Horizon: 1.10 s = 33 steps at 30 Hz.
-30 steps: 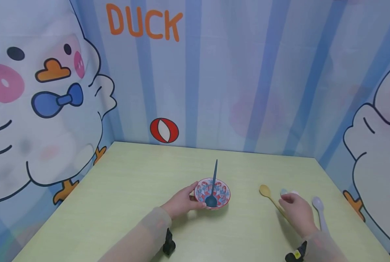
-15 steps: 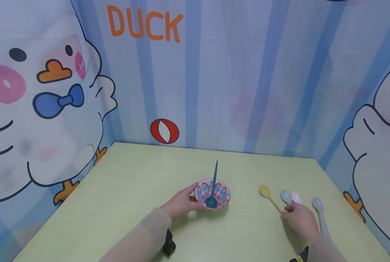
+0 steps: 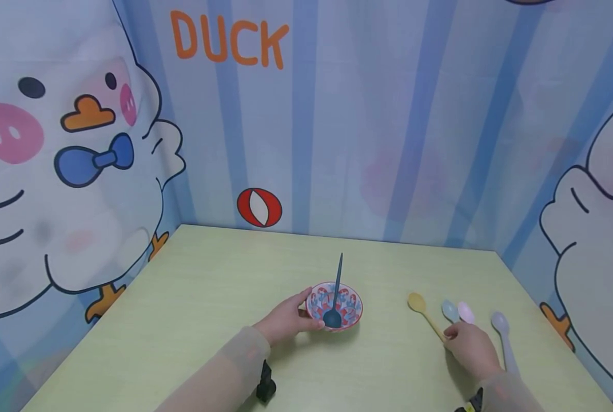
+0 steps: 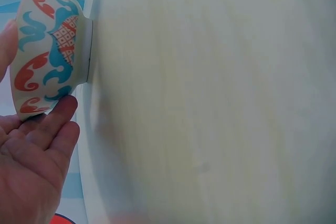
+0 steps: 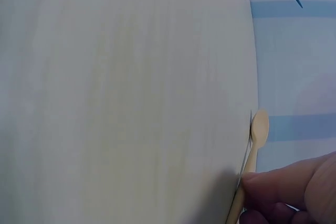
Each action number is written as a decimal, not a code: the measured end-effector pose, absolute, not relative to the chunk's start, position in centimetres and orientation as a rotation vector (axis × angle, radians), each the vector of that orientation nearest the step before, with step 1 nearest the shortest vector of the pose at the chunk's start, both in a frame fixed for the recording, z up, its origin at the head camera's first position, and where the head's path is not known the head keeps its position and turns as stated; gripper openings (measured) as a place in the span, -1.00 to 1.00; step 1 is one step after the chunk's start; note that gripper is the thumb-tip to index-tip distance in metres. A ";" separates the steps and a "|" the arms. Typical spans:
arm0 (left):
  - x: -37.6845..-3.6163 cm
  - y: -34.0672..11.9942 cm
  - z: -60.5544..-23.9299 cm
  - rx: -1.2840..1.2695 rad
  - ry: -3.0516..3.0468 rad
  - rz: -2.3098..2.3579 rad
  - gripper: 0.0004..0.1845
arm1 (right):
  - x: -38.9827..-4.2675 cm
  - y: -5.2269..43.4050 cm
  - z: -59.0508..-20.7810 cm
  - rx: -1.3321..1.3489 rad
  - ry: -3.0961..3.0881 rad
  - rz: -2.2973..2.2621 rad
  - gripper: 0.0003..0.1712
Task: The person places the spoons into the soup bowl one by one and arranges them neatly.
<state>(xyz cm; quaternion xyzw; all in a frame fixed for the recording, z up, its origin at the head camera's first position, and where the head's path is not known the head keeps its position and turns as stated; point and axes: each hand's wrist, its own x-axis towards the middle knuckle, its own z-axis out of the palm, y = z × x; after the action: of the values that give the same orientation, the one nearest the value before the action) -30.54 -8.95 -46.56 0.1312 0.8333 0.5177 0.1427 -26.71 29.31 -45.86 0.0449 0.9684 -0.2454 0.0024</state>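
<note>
My left hand (image 3: pixel 288 315) holds the patterned bowl (image 3: pixel 349 303) at its left side, thumb near the front rim. Inside the bowl stands a dark teal spoon (image 3: pixel 332 318), bowl end down, its handle leaning over the far rim. In the left wrist view, fingers touch the outer wall of the bowl (image 4: pixel 58 51). My right hand (image 3: pixel 473 346) pinches the handle of a yellow spoon (image 3: pixel 417 302) lying on the table. The right wrist view has the thumb against the handle of this spoon (image 5: pixel 260 128); the other fingertips are partly hidden.
Just beyond my right hand lie a light blue spoon (image 3: pixel 450 311) and a pink spoon (image 3: pixel 466 312), handles hidden by the hand. A lavender spoon (image 3: pixel 502 329) lies to its right. The pale yellow table (image 3: pixel 224 263) ends at a duck-printed cloth backdrop (image 3: pixel 353 114).
My right hand has come down and nearer to me, onto the yellow spoon's handle, uncovering the light blue and pink spoon heads. The left hand and bowl have stayed in place.
</note>
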 end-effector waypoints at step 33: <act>-30.4 -8.9 -46.5 0.363 2.393 1.501 0.00 | -27.1 28.4 -44.9 0.089 2.930 -0.679 -0.81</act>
<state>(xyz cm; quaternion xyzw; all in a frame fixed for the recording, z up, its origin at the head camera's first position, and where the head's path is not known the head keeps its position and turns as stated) -30.44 -8.92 -46.48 0.1262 0.8313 0.5212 0.1462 -27.14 28.41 -44.90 0.0297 0.9716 -0.2250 0.0661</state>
